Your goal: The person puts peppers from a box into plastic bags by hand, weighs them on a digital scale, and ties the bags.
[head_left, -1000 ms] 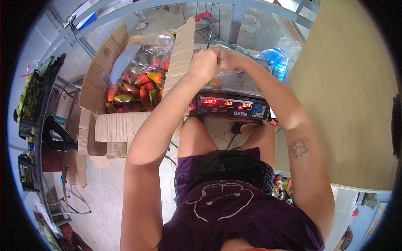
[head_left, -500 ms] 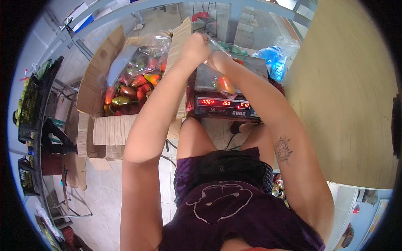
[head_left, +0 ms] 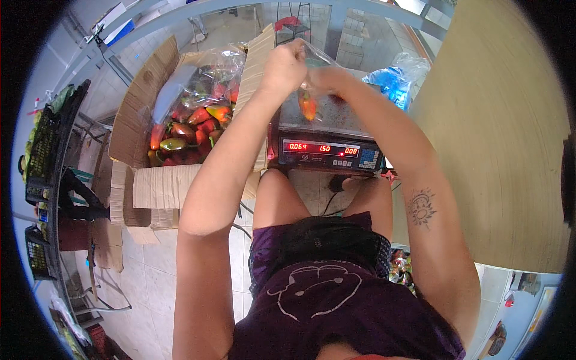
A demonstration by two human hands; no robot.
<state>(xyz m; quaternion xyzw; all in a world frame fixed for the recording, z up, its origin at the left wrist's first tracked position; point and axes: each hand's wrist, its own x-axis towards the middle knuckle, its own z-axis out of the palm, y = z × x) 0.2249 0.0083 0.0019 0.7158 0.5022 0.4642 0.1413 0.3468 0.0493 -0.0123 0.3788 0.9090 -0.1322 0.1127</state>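
A clear plastic bag (head_left: 315,114) with orange-red peppers (head_left: 308,106) in it hangs over the metal plate of a digital scale (head_left: 343,117). My left hand (head_left: 287,64) is closed on the top of the bag, its fingers bunched. Close beside it, my right hand (head_left: 327,79) grips the bag just above the peppers, slightly blurred, with its fingertips partly hidden. A strip of clear film stretches above and between the two hands. The scale's red display and keypad face me.
To the left, an open cardboard box (head_left: 135,129) holds many red, orange and green peppers (head_left: 198,117) under loose clear plastic. A clear bag with blue contents (head_left: 393,84) lies beyond the scale. A large pale wooden panel (head_left: 498,144) rises on the right. Black crates (head_left: 45,150) stand far left.
My right hand and forearm have moved right, and the bagged peppers have shifted left and a little up. More of the scale's plate and keypad shows. My left hand rose slightly.
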